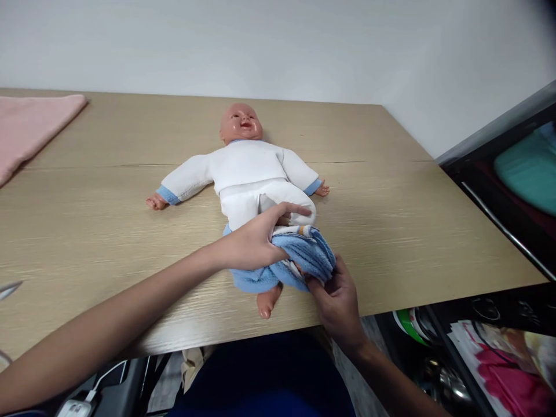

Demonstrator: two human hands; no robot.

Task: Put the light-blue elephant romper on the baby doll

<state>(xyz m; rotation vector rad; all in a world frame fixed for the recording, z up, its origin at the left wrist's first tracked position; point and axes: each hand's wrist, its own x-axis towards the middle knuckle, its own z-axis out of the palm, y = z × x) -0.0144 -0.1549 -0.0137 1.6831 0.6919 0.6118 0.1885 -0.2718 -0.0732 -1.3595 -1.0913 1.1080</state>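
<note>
A baby doll (pixel 249 159) lies on its back on the wooden table, head away from me, with a white body and blue cuffs. Blue terry pants (pixel 256 279) are bunched round its lower legs, and one bare foot (pixel 268 301) sticks out of them. My left hand (pixel 256 237) reaches across the doll, its thumb and fingers closed round the gathered pants and the leg on the right. Lower down, my right hand (pixel 339 298) grips the edge of the same pant leg, its fingertips partly hidden by the cloth. The doll's other foot is mostly covered.
A pink cloth (pixel 35 127) lies at the table's far left. The table (pixel 403 231) meets a pale wall behind. To the right stands a dark shelf (pixel 512 231) with a teal item, and below it are bags and metal ware. A white charger (pixel 76 407) sits low at left.
</note>
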